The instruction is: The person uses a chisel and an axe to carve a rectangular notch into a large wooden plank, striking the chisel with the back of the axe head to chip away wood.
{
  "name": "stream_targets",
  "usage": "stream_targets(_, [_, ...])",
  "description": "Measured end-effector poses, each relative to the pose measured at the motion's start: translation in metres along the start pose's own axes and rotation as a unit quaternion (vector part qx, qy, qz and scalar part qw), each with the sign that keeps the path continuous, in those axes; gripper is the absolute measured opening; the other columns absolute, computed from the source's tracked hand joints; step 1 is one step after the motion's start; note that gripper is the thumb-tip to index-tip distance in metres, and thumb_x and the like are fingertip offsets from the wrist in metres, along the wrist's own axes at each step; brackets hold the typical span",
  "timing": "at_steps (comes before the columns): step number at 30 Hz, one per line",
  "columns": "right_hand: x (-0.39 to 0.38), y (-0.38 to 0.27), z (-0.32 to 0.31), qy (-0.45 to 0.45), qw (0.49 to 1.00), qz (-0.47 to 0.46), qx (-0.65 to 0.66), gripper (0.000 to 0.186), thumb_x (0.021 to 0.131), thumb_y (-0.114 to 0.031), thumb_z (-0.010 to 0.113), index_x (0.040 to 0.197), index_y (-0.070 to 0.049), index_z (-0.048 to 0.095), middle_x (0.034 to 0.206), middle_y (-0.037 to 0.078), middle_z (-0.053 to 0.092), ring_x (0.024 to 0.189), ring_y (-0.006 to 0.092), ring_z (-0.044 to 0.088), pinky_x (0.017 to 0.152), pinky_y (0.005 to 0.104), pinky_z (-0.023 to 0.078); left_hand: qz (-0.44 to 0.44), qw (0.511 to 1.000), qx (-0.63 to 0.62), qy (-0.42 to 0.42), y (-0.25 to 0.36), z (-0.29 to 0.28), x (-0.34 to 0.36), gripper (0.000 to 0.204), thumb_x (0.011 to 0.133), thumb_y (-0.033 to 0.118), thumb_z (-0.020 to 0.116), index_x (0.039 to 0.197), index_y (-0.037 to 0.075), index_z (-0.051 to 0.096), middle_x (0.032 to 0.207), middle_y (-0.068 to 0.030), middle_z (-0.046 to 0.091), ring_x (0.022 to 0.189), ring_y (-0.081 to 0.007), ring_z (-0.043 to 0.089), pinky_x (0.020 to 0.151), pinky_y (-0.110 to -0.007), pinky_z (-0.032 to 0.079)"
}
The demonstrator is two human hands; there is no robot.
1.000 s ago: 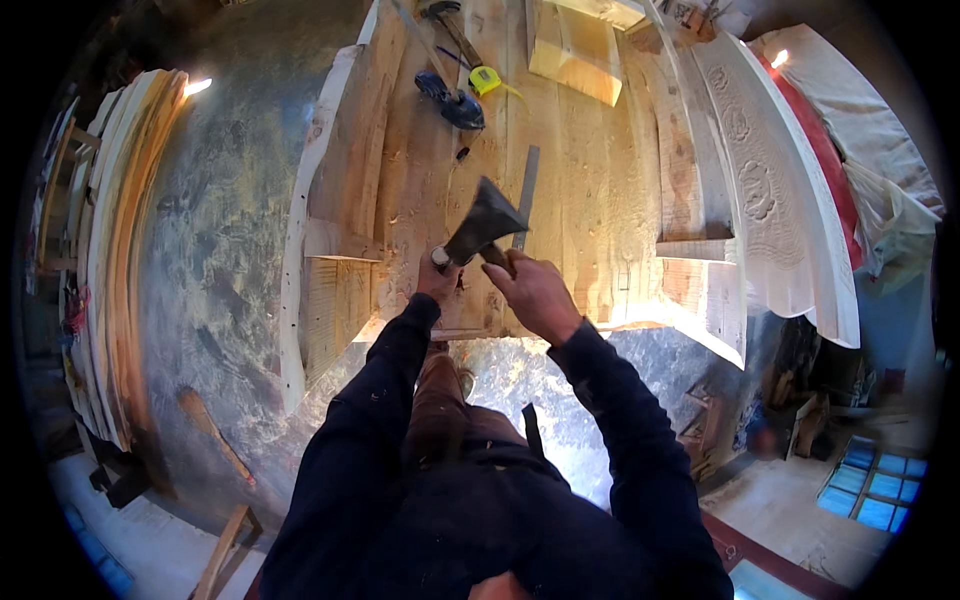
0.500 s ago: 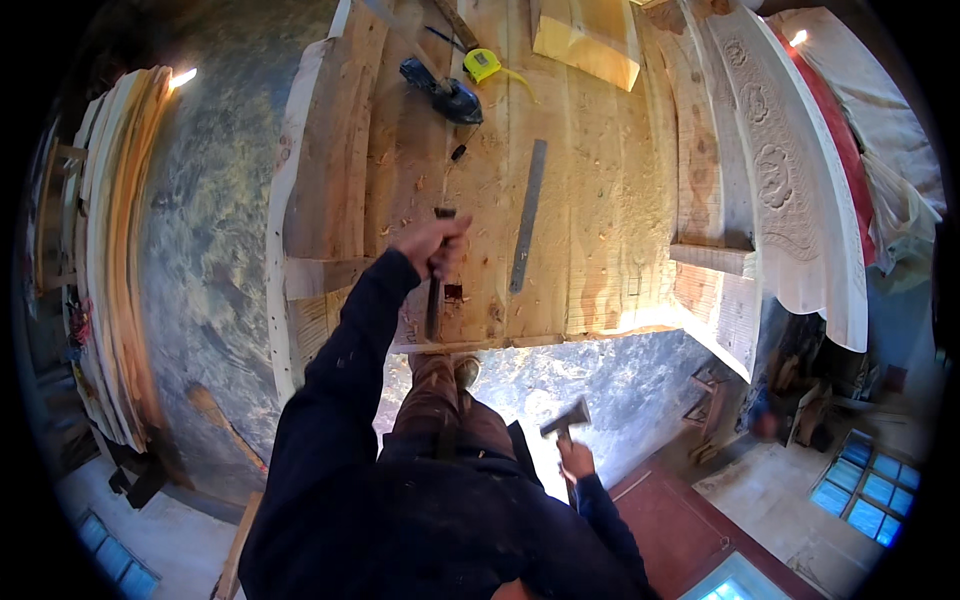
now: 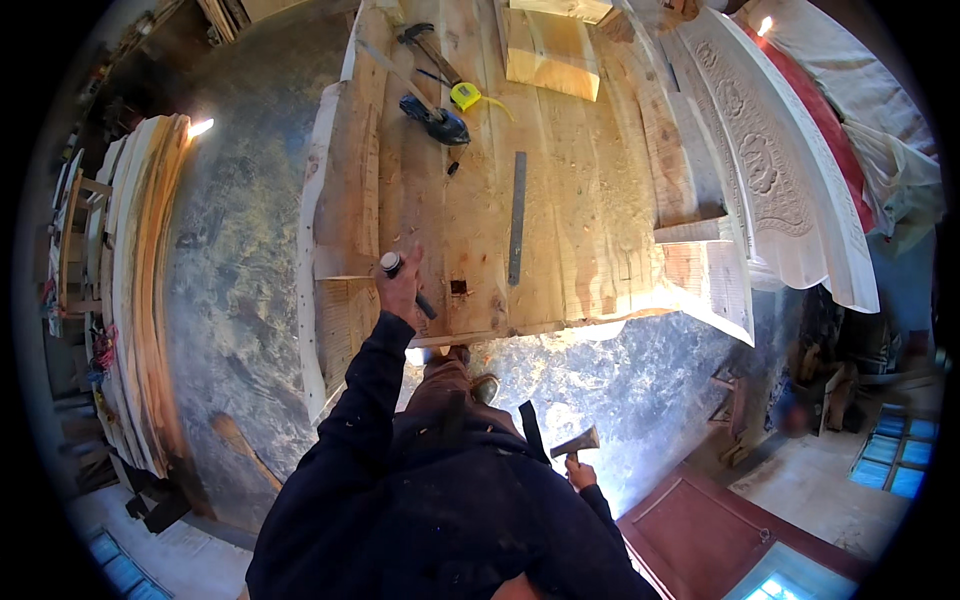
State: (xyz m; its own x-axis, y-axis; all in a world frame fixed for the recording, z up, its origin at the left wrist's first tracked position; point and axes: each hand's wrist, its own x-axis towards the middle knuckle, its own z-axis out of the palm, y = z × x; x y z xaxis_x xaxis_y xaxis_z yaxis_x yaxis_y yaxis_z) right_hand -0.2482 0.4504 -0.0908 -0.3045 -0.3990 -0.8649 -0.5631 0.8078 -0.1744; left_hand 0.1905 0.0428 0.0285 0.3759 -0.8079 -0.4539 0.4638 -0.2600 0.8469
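My left hand (image 3: 400, 292) is closed around a chisel (image 3: 427, 307) with a dark shaft and a pale, round handle end. It is held slanting over the near left part of a wooden plank panel (image 3: 580, 220). Just right of it, a small square hole (image 3: 459, 287) is cut in the panel. Down by my right side, beyond the panel's near edge, my right hand (image 3: 580, 473) grips the handle of a hatchet (image 3: 576, 442). Its metal head sits above my fist, apart from the wood.
On the panel lie a flat metal ruler (image 3: 518, 215), a yellow tape measure (image 3: 465, 96), a dark-bodied tool (image 3: 436, 120), a claw hammer (image 3: 430, 45) and a wood block (image 3: 552, 65). A carved board (image 3: 768, 175) stands right; stacked planks (image 3: 145, 300) and a broom (image 3: 240, 445) are left.
My left hand has moved left, away from the square hole, and the chisel has tilted with its handle end to the left. The hatchet has turned slightly in my right hand. The whole view has shifted.
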Motion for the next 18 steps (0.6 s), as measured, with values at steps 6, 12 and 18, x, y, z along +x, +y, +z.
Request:
stream_targets(6, [-0.002, -0.023, 0.025, 0.005, 0.998, -0.065, 0.02, 0.051, 0.088, -0.048, 0.068, 0.092, 0.003, 0.071, 0.072, 0.019, 0.07, 0.061, 0.029, 0.072, 0.061, 0.0424, 0.057, 0.073, 0.995, 0.013, 0.071, 0.001, -0.059, -0.051, 0.031, 0.095, 0.023, 0.077, 0.076, 0.015, 0.053, 0.059, 0.0027, 0.052, 0.047, -0.0086, 0.044, 0.047, -0.028, 0.035])
stream_targets(12, [0.082, 0.099, 0.078, -0.043, 0.977, -0.09, -0.191, 0.067, 0.091, -0.063, 0.053, 0.106, -0.002, 0.075, 0.112, 0.022, 0.073, 0.11, 0.0392, 0.068, 0.093, 0.0478, 0.054, 0.131, 0.989, 0.031, 0.061, 0.011, -0.048, -0.087, 0.037, 0.097, 0.029, 0.074, 0.07, 0.014, 0.054, 0.058, 0.0047, 0.048, 0.05, -0.0072, 0.043, 0.05, -0.027, 0.032])
stream_targets(18, [0.034, 0.084, 0.088, -0.061, 0.988, -0.046, -0.135, 0.066, 0.09, -0.063, 0.055, 0.105, -0.001, 0.075, 0.11, 0.023, 0.073, 0.11, 0.0399, 0.068, 0.094, 0.0484, 0.054, 0.181, 0.983, -0.011, 0.031, 0.014, -0.05, -0.08, 0.033, 0.096, 0.023, 0.075, 0.073, 0.014, 0.054, 0.059, 0.0027, 0.048, 0.048, -0.0087, 0.042, 0.047, -0.028, 0.032])
